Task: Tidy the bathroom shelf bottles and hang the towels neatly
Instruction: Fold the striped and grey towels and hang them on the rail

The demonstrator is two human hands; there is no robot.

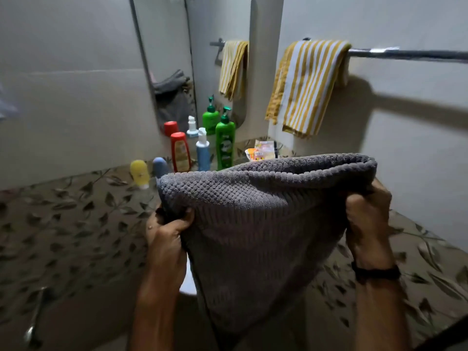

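Head view, single moment.

Left hand: fingers curled, thumb laid over the front, gripping the grey towel near its upper left edge.
Right hand: fingers closed round the upper right corner of the same towel. Dark band on that wrist.

Grey towel: waffle texture, stretched between the two hands. Its top edge arches above both hands. The rest hangs below them in a tapering fold, in front of the leaf-patterned tabletop.

Beyond the left hand, standing on the tabletop near the wall:
- yellow bottle, cap down, furthest out to the left of that hand
- blue-topped bottle, just beside it, its lower part hidden by the towel
- red bottle, blue pump bottle and green pump bottle, side by side above the towel's top edge

Mirror behind them shows their reflections.

Beyond the towel, toward the right hand: small packets, labels unreadable.

Above the right hand: striped towel, yellow and white, draped over the wall rail, which runs on to the right, well above that hand.
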